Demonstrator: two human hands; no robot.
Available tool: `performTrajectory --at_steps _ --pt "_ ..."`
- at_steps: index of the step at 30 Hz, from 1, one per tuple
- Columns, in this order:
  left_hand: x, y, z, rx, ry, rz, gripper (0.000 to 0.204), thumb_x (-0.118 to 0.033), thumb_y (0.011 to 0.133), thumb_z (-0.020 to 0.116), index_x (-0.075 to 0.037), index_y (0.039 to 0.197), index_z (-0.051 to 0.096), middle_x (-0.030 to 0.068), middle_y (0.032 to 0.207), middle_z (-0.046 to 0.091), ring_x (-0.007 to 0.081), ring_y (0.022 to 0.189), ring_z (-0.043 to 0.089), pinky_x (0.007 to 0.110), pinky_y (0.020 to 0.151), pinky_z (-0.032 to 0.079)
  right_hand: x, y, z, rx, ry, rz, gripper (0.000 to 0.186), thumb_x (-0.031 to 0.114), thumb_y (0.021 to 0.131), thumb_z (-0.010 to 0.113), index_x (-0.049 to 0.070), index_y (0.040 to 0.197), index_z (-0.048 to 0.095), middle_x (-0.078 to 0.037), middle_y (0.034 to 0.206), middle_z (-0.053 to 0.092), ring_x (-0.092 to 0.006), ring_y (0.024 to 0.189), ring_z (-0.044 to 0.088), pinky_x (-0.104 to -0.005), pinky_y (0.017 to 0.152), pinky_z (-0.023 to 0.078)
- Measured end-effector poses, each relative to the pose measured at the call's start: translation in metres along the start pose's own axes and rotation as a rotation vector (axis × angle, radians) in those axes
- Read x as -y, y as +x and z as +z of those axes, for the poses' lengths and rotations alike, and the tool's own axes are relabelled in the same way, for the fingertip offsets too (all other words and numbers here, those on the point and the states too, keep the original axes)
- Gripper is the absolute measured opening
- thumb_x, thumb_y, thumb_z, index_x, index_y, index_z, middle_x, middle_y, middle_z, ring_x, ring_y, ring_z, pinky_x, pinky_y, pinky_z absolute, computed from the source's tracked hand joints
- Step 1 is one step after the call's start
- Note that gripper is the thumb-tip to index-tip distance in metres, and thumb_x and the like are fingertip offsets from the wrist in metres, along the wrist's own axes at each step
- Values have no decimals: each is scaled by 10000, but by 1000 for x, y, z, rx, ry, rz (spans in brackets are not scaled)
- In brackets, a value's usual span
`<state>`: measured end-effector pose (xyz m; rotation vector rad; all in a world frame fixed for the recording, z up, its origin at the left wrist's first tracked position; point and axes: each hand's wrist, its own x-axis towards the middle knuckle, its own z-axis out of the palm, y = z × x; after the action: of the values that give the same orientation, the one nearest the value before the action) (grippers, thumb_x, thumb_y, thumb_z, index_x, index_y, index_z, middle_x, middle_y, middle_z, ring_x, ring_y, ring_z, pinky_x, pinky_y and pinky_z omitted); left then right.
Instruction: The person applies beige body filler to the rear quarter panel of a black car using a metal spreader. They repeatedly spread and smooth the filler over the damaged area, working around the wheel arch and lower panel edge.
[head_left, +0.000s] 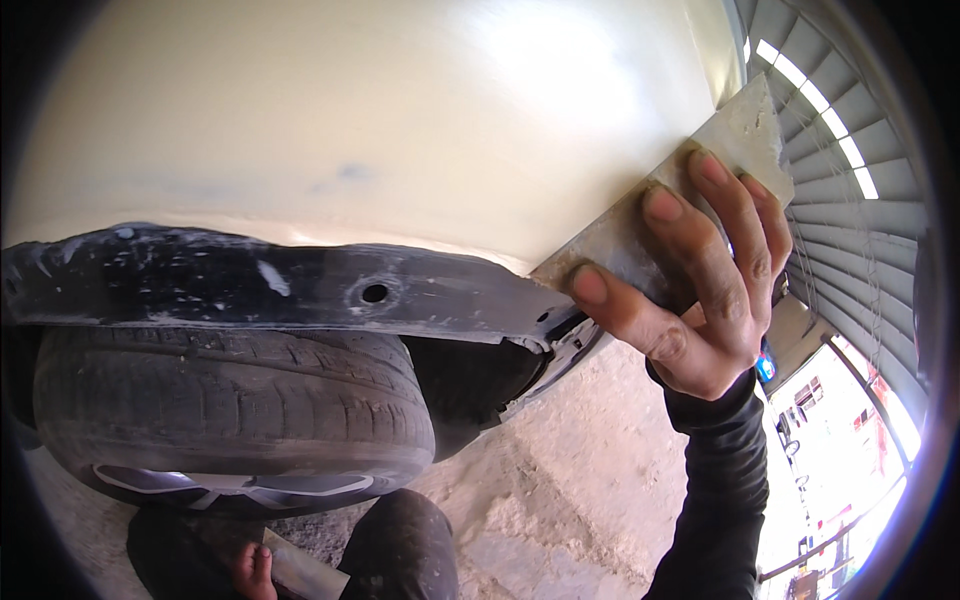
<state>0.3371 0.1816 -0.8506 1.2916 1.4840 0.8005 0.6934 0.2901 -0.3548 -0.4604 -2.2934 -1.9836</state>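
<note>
My right hand (720, 290) grips a wide, flat grey metal filler spreader (750, 125), fingertips pressed along its face. The spreader's straight edge lies against the curved, cream-coloured car body panel (330, 110), at the panel's right side. Faint bluish smudges mark the panel low down. Low in the picture, between my dark-clad knees, my left hand (255, 572) shows only in part. Its fingers close over the edge of a flat greyish plate (303, 570), whose far end is hidden by my knee.
Below the panel runs a scuffed black wheel-arch edge (220, 285) with a round hole. A car tyre (230, 390) sits under it, close to my knees (400, 545). Rough concrete floor (570, 480) lies to the right. Beyond stands a grey corrugated wall (860, 260) beside a bright opening.
</note>
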Motion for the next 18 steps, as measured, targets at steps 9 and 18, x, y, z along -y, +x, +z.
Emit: performTrajectory --at_steps 9,18 --pt "1 1 2 39 14 -13 462 -409 1033 562 3 1221 653 244 1192 664 372 1107 610 441 972 468 3 -30 6 -12 11 66 555 321 756 814 431 1277 657 -93 1374 604 -371 1296 575 -567 1091 431" --pt "20 3 9 15 45 -24 475 -405 1030 569 4 1262 637 232 1243 649 372 1145 596 428 993 461 7 -59 12 -8 23 110 583 291 754 814 427 1296 646 -98 1392 593 -370 1315 561 -562 1091 427"
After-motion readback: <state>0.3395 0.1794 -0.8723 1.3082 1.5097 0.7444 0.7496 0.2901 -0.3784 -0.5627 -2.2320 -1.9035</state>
